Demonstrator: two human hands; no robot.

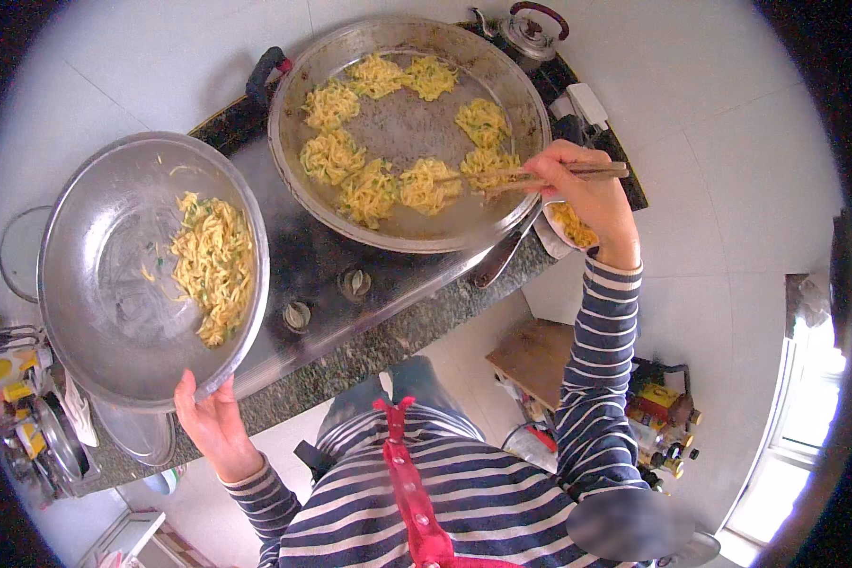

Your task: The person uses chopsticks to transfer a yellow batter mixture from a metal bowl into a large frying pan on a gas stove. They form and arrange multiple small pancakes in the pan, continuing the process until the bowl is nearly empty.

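Note:
My left hand [216, 426] grips the near rim of a large metal bowl [124, 206], which tilts over the left part of the stove. Shredded batter mix [216, 270] with green bits lies along the bowl's right side. My right hand [589, 188] holds a pair of wooden chopsticks [582, 171] over the right edge of a wide metal pan [405, 121]. Their tips are by the shredded patties at the pan's near right. Several such patties, one of them [330, 156] at the left, form a ring in the pan.
The pan and bowl are over a black stovetop [284, 206] with two knobs [356, 284]. A kettle [531, 35] stands behind at the right. Beside the pan, a dark-handled utensil [500, 259] leans near a small dish of yellow food [574, 226]. A granite counter edge [369, 341] runs before me.

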